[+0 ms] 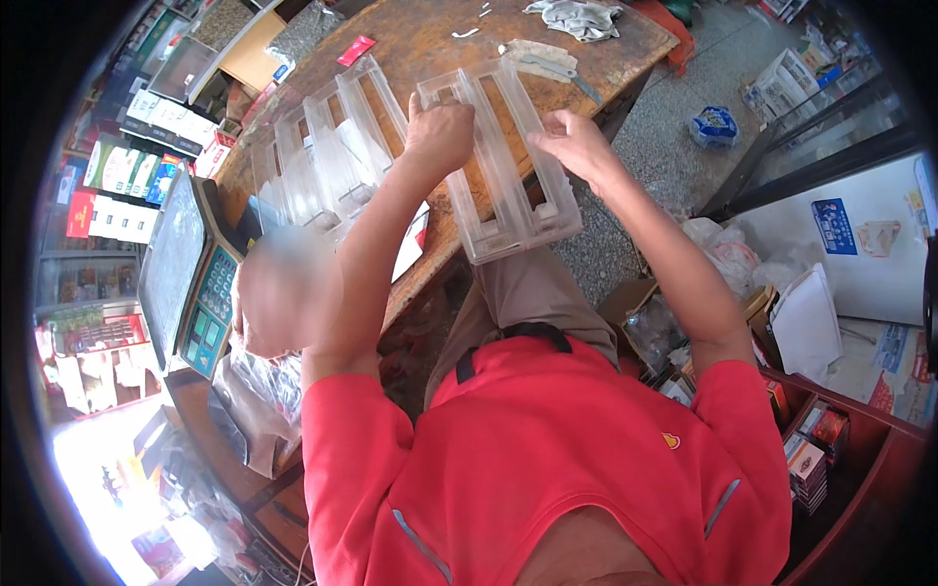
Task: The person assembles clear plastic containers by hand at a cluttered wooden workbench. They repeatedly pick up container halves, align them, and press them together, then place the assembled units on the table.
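Note:
A long clear plastic rack with lengthwise slots stands tilted at the table's near edge, its lower end close to my lap. My left hand is closed over the rack's upper left part, with some fingertips hidden. On the right side rail, my right hand pinches the edge between thumb and fingers. Left of these lie more clear plastic racks of the same slotted kind, close together on the worn wooden table.
A scale with a teal keypad stands at the left, beside a blurred rounded shape. A pink packet, a grey flat blade-like tool and a greyish cloth lie on the table. A blue package sits on the speckled floor.

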{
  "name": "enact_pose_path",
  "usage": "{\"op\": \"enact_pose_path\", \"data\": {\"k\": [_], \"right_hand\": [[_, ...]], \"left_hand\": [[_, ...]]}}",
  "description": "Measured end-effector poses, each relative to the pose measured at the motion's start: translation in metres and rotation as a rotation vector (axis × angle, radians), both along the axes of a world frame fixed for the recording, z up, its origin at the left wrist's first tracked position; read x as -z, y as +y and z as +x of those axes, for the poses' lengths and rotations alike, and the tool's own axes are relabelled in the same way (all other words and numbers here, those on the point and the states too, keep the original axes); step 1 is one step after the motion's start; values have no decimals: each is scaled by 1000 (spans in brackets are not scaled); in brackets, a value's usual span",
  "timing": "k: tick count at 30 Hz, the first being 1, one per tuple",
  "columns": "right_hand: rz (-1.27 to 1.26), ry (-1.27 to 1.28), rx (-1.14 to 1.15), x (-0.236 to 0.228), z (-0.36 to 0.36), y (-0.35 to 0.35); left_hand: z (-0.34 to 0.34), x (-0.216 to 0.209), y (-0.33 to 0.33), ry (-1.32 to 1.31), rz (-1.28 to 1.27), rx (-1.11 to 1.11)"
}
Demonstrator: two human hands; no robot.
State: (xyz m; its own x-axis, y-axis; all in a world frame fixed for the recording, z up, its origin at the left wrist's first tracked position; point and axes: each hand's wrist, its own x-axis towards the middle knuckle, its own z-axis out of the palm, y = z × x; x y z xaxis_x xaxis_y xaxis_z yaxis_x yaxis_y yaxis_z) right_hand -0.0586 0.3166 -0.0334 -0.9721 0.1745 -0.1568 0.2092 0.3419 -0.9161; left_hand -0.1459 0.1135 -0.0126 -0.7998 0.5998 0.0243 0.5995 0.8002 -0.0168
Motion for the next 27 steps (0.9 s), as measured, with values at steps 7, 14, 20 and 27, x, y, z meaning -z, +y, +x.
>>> {"op": "enact_pose_path", "data": {"k": [7, 14, 20, 27], "right_hand": [[-288, -2, 37, 26, 97, -16], [-728, -12, 127, 7, 55, -9], [-831, -99, 261, -2, 51, -12], [-1139, 132, 279, 0, 43, -21]], "left_hand": [[58, -13, -4, 36, -17, 245], [67, -13, 6, 342, 7, 371], [66, -3, 5, 147, 104, 422], [68, -8, 7, 121, 83, 479]]}}
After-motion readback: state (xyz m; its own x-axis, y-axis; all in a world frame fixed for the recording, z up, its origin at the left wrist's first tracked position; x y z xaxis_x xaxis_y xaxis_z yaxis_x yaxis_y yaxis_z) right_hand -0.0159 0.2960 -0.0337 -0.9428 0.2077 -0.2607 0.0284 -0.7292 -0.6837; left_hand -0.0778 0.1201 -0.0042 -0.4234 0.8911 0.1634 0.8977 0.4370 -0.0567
